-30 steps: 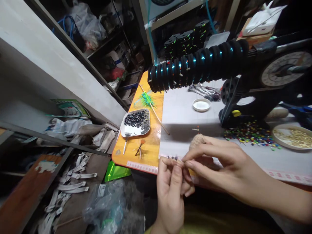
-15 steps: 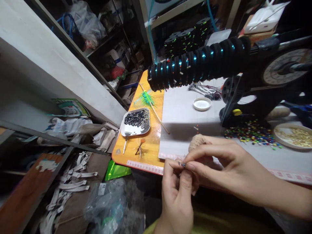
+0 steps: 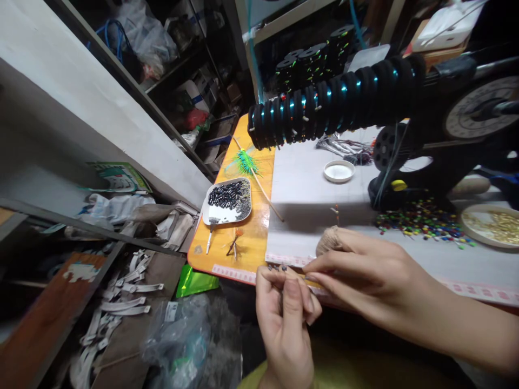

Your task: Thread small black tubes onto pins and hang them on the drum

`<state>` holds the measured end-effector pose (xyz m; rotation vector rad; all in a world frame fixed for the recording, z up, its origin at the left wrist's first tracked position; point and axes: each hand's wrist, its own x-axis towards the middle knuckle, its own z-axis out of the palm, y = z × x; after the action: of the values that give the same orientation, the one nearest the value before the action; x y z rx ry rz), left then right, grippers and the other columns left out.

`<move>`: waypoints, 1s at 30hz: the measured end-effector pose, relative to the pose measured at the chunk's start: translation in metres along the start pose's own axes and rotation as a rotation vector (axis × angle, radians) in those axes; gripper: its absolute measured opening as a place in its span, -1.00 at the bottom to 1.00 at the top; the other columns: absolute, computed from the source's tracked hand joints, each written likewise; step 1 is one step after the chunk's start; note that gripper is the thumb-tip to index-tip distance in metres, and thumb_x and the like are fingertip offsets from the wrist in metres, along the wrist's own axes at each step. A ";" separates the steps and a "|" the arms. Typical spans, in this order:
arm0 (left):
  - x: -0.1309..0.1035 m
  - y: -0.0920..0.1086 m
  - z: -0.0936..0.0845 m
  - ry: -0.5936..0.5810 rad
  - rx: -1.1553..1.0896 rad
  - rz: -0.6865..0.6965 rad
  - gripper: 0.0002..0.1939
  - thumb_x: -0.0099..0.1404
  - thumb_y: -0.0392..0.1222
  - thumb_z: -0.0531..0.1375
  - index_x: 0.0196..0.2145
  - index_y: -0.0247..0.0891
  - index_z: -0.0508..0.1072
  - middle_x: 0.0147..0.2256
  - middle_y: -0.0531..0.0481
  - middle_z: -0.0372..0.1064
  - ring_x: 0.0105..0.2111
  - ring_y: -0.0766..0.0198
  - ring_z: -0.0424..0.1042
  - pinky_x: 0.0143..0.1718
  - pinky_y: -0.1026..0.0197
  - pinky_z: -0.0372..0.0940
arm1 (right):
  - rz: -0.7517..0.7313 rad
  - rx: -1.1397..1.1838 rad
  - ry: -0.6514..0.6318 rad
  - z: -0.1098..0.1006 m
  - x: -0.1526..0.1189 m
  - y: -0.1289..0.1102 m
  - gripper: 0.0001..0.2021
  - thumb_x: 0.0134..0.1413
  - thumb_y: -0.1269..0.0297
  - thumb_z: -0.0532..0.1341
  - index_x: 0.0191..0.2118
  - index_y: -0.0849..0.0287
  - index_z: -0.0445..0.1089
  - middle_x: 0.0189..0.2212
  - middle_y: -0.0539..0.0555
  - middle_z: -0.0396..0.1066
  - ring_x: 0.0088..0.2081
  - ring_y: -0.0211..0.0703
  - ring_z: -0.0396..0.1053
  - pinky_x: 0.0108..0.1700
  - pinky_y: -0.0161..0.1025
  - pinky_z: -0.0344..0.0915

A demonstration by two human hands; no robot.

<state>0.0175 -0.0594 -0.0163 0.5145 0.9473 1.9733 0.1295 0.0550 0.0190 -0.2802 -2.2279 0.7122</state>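
Three or so small dark pieces point(image 3: 277, 268) sit in a short row along the far edge of the left hand's point(image 3: 286, 319) curled forefinger; the row runs roughly left to right. Left thumb folds down against the fingers; what lies under it is hidden. Right hand point(image 3: 375, 275) reaches in from the right, thumb and forefinger tips close together just right of the row; cannot tell whether anything is between them. Left hand is nearer: it touches the row, while the right tips look apart from it. Tan cord-textured knob point(image 3: 328, 242) shows beyond the right fingers. White tray point(image 3: 214, 215) of dark beads point(image 3: 224, 194) lies far left, well apart.
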 end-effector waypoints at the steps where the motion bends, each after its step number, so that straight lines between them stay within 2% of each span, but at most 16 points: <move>1: 0.000 0.000 0.000 -0.002 0.006 -0.004 -0.81 0.50 -0.15 0.21 -0.32 -0.20 0.38 -0.52 0.17 0.20 -0.59 0.49 0.10 -0.54 0.48 0.14 | -0.008 -0.012 0.000 0.001 -0.001 0.001 -0.84 0.34 0.49 0.18 -0.22 0.21 0.52 -0.45 0.06 0.38 -0.40 -0.24 0.35 -0.40 -0.33 0.29; 9: 0.002 0.008 0.005 0.000 0.078 -0.047 -0.72 0.39 -0.10 0.34 -0.36 -0.24 0.36 -0.53 0.20 0.22 -0.60 0.52 0.11 -0.56 0.50 0.13 | -0.004 -0.039 -0.034 0.001 -0.003 0.000 -0.84 0.36 0.47 0.16 -0.19 0.20 0.51 -0.44 0.05 0.36 -0.40 -0.23 0.34 -0.41 -0.34 0.26; 30: 0.005 0.006 0.004 -0.009 0.085 -0.046 -0.72 0.42 -0.09 0.31 -0.36 -0.22 0.32 -0.53 0.21 0.17 -0.60 0.50 0.06 -0.55 0.47 0.11 | -0.013 -0.067 -0.082 -0.001 -0.004 0.000 -0.83 0.38 0.45 0.15 -0.18 0.20 0.51 -0.43 0.06 0.36 -0.39 -0.23 0.34 -0.40 -0.34 0.26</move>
<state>0.0150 -0.0556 -0.0092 0.5442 1.0321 1.8939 0.1329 0.0539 0.0167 -0.2738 -2.3321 0.6538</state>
